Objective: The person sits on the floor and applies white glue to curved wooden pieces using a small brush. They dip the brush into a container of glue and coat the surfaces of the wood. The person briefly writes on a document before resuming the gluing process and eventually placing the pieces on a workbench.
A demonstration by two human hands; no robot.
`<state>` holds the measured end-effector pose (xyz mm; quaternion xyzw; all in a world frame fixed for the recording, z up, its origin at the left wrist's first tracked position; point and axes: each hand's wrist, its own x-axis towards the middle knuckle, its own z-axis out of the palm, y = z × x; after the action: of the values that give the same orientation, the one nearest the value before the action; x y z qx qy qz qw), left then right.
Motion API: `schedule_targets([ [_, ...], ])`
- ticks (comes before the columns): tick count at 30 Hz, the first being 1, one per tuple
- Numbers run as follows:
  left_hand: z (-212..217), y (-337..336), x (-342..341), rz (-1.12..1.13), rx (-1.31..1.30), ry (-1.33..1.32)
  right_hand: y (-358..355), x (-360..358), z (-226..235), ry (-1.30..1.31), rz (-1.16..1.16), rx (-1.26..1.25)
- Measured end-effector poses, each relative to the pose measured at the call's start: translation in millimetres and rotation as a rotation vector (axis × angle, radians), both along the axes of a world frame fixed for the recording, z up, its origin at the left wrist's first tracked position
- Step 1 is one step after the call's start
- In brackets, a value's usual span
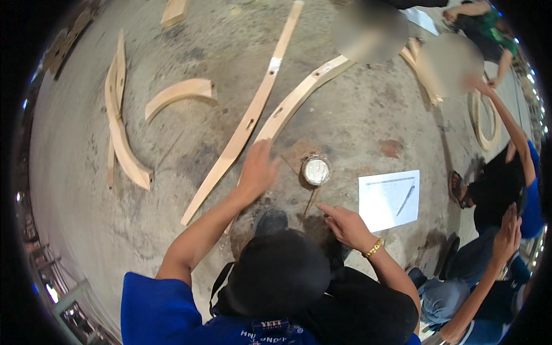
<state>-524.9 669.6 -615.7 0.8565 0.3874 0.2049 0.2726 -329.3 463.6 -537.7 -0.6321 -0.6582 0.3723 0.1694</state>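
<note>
My left hand [259, 171] is closed over the lower part of a long, curved pale wooden piece [294, 108] with slots cut in it. The hand and forearm hide part of that wood. Just left of it lies a second long curved wooden piece [244, 133], with a white shiny patch near its upper part. My right hand [349, 225], wearing a gold bracelet, hovers with its index finger stretched out and the thumb apart. Its fingertip is close to a thin stick [309, 206] on the floor. Above the stick stands a small round tub [316, 171] of white material.
A printed sheet [379, 215] with a pen [405, 200] lies right of my right hand. Other curved wooden pieces [127, 150] and a short arc [178, 95] rest at the left. Co-workers crouch along the right; one wooden ring [477, 118] is beside them.
</note>
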Motion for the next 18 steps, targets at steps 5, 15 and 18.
schedule_targets([
  [5, -32, 16, -17, 0.264, -0.064, 0.209, 10, -4, -67, -0.404, 0.343, -0.051],
  [15, -55, -82, -103, 0.443, -0.083, 0.351, 14, 10, -94, 0.173, 0.059, 0.328],
  [18, -42, -149, -164, 0.557, -0.278, 0.382, 3, 49, -78, 0.584, -0.441, 0.142],
])
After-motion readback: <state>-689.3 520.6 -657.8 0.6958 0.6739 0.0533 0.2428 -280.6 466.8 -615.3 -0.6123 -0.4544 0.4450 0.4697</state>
